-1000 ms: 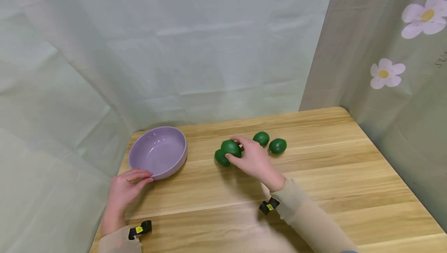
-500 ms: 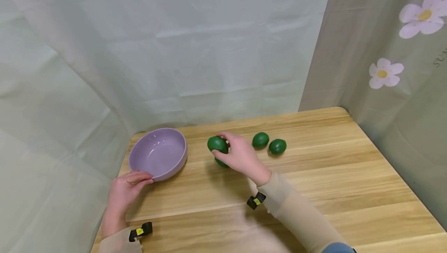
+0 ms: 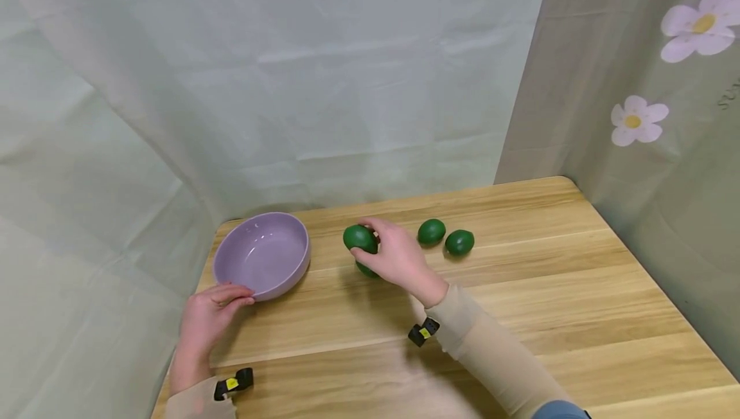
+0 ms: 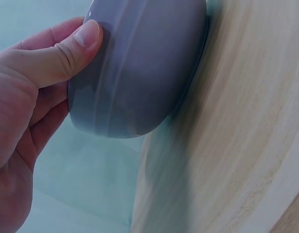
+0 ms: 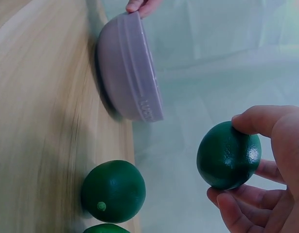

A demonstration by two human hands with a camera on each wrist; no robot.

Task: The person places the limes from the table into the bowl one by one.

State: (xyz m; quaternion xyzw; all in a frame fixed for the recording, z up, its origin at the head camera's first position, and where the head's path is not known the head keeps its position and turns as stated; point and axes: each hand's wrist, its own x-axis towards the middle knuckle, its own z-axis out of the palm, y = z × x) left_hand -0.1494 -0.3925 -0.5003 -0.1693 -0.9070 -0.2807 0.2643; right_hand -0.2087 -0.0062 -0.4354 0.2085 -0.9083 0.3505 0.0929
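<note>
A lime (image 3: 360, 239) is held between the thumb and fingers of my right hand (image 3: 397, 258), raised off the table. Below it another lime (image 3: 367, 270) lies on the wood, partly hidden by the hand; the right wrist view shows this lime (image 5: 114, 191) apart from the held lime (image 5: 227, 155). My left hand (image 3: 207, 316) pinches the near rim of a purple bowl (image 3: 263, 255). In the left wrist view its thumb (image 4: 66, 58) presses the outer wall of the bowl (image 4: 144, 68). The bowl stands upright, and no lime shows inside it.
Two more limes, one lime (image 3: 431, 232) and a second lime (image 3: 459, 243), lie behind and right of my right hand. The wooden table (image 3: 549, 303) ends at a pale curtain (image 3: 358, 85) at the back. Curtains also hang at both sides.
My right hand has moved left with the lime, away from the two limes on the right, then stopped over the last half second. The left hand has stayed on the bowl's rim.
</note>
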